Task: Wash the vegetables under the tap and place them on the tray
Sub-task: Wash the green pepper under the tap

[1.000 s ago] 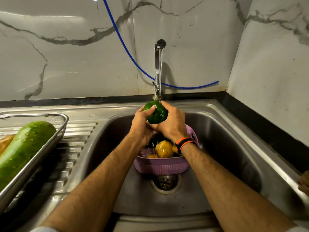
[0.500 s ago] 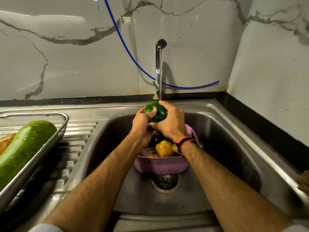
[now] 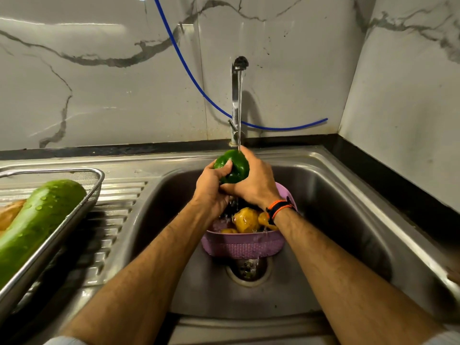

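Both hands wrap the green pepper point(image 3: 234, 166) under the tap point(image 3: 236, 100): our left hand point(image 3: 211, 188) and right hand point(image 3: 256, 181) cup it above the sink. Wet, light, hollow and slick, it probably wants a broad-sided grip.

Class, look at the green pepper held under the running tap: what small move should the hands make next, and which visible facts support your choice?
Probably turn the green pepper a little under the stream. Both the left hand and right hand cup it beneath the tap, and water strikes only its top, so the covered sides likely need rinsing before it joins the wet gourd on the tray.
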The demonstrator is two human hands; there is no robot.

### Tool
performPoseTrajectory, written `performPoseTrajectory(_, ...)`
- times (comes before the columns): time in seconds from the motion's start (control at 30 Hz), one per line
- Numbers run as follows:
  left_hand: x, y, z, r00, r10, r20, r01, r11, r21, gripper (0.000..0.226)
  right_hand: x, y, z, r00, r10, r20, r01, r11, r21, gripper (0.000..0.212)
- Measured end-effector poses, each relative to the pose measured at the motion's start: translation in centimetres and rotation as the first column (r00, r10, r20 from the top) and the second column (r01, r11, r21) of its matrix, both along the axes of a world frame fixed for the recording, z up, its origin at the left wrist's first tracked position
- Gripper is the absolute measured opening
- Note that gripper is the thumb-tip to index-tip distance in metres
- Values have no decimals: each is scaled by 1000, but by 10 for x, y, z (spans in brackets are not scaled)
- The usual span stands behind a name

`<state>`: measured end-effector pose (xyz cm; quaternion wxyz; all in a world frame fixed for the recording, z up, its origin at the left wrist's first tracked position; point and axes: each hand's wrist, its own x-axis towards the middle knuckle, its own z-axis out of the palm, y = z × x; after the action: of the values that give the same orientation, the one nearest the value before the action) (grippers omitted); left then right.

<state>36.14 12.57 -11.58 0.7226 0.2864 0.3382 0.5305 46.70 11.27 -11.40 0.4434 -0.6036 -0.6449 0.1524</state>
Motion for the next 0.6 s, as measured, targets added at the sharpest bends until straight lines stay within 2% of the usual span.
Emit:
performPoseTrajectory(0.13,6,1,1,998,61,24,-61,998,-21,40,-3,-3,-2,996,-84,-10,84,994,77,85)
performPoseTrajectory(0.3,3,0,-2,999,48,-21,-49,998,-47,40,-2,-1,0,999,-35,32,35,999,16,73)
performPoseTrajectory(0.5,7,1,2,988,154,-15,-154,984,-94,37,-10,-8,0,992,-117,56,111,990,91,79)
performPoseTrajectory(0.6,5,-3,2,992,125,-15,-126,987,-95,38,-9,-7,2,998,-54,38,52,997,53,79)
